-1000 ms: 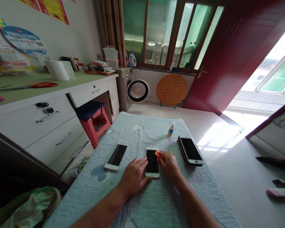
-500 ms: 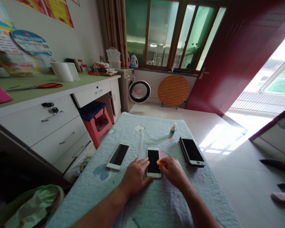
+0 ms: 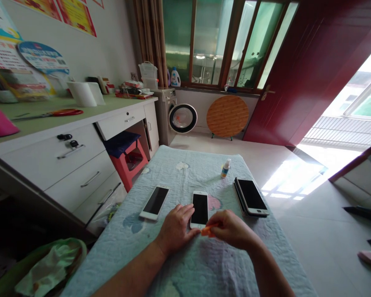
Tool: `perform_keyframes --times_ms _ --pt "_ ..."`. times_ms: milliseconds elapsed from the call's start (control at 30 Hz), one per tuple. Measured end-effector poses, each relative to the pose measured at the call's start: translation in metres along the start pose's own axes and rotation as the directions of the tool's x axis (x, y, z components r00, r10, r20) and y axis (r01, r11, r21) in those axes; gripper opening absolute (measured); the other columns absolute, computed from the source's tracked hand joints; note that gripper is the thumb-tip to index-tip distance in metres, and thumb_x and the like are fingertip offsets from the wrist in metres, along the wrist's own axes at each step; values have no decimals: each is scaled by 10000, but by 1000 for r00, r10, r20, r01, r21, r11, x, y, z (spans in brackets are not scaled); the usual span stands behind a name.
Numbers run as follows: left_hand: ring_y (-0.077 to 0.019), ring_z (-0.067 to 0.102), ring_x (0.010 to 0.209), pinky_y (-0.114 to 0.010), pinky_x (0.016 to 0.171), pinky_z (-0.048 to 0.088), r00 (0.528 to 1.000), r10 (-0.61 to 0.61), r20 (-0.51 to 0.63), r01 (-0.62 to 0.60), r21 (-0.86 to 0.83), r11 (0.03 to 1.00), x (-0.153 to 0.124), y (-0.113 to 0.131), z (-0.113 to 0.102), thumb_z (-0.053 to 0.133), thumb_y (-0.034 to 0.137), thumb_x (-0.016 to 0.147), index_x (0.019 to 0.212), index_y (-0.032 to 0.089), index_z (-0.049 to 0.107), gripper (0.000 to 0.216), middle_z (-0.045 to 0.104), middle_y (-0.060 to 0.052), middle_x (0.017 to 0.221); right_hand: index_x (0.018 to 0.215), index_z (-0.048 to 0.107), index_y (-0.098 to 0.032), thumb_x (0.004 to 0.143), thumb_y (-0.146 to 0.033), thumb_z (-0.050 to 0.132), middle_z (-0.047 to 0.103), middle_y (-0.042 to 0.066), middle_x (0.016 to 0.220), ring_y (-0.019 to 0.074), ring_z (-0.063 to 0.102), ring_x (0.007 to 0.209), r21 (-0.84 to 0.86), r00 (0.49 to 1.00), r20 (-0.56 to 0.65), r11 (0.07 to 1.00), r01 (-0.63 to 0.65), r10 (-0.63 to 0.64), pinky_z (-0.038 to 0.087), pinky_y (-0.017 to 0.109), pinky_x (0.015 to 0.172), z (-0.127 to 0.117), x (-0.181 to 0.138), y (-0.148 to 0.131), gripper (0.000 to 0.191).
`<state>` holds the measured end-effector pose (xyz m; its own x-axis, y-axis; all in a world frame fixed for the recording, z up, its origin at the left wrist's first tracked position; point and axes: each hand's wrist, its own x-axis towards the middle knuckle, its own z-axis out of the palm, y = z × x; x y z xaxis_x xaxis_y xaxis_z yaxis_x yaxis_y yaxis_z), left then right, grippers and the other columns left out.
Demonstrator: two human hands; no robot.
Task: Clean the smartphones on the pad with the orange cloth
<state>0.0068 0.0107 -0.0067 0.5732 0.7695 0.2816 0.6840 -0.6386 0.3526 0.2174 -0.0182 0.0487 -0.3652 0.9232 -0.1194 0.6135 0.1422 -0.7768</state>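
Observation:
A white smartphone (image 3: 200, 208) with a dark screen lies face up on the cloth-covered table. My left hand (image 3: 176, 225) steadies it, fingertips on its left edge and thumb by the bottom corner. Pinched in my right hand (image 3: 225, 226) is a small orange cloth (image 3: 208, 231), which touches the phone's lower right corner. Another white smartphone (image 3: 154, 202) lies to the left, apart from my hands. On the right, a stack of phones (image 3: 251, 197) has a white-framed one on top. Behind them stands a small spray bottle (image 3: 225, 168) with a white top.
A pale blue quilted cloth (image 3: 185, 264) covers the table. To the left are a desk with drawers (image 3: 89, 177), a red stool (image 3: 131, 161) and a green bin (image 3: 81, 247). A washing machine (image 3: 167, 111) with its door ajar and a round wooden tabletop (image 3: 228, 116) stand beyond.
My right hand has moved the orange cloth down along the phone's right edge to its bottom corner. My left hand stays on the phone.

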Motion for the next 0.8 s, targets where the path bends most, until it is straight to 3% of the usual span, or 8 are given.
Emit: perform_keyframes --times_ms 100,133,300,567,700,800 --pt "-325 587 1100 -500 984 440 1000 7 -31 -8 -31 1000 0 -1 1 680 545 769 1164 142 612 568 626 -151 1235 885 744 -207 809 -136 538 719 24 855 153 627 815 -50 951 -282 992 118 -128 458 238 761 5 7 0 230" --pt "-320 591 1090 -493 977 446 999 5 -41 -7 -43 999 0 -1 1 668 559 774 1166 151 612 569 631 -144 1224 904 739 -220 825 -136 537 711 26 890 156 616 864 -88 929 -324 984 157 -177 451 255 813 8 9 0 232" --pt "-313 581 1112 -495 988 432 999 11 -37 -14 -88 996 1 -1 -1 603 575 815 1167 165 615 540 631 -141 1224 829 736 -237 841 -120 547 624 27 857 149 571 848 -241 934 -252 951 192 -253 443 253 770 24 20 14 223" --pt "-299 552 1149 -464 1014 417 999 18 40 -13 -119 993 3 -3 -8 662 471 789 1213 146 591 539 602 -130 1276 913 719 -219 888 -126 493 627 50 914 182 520 871 -387 892 -408 922 24 -194 424 280 798 23 40 33 246" --pt "-305 544 1162 -479 1025 400 998 17 61 -10 -112 994 3 -3 -10 653 461 798 1222 149 587 531 588 -137 1295 958 709 -211 918 -179 461 661 64 977 199 511 872 -416 887 -430 909 -25 -172 419 311 833 26 48 30 253" --pt "-305 549 1152 -478 1022 398 997 23 67 -15 -118 993 2 -4 -10 631 467 814 1223 158 583 515 587 -135 1293 1065 686 -236 907 -166 440 655 50 1140 214 503 976 -418 896 -413 908 -26 -164 396 356 908 31 52 29 301"
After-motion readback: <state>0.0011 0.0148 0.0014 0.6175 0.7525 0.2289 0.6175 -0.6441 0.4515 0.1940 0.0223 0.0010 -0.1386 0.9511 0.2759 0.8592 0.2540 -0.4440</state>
